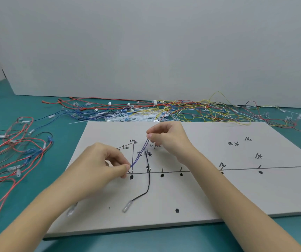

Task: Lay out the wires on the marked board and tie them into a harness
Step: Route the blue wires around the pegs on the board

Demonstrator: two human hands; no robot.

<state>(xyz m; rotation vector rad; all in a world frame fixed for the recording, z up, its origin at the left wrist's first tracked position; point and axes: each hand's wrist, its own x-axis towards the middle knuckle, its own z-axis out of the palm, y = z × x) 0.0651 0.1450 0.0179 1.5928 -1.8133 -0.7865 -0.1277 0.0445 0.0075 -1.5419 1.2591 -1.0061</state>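
With our left hand and right hand each pinching an end of the purple wire, we should keep it taut and lower it along the marked board's slanted line.

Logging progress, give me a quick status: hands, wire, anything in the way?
Left hand, right hand pinching purple wire taut over board. Black wire lies beside it.

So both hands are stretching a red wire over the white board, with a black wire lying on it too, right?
Not quite. The wire stretched between the left hand and right hand is purple, not red. The head view shows it, with the black wire lying on the white board.
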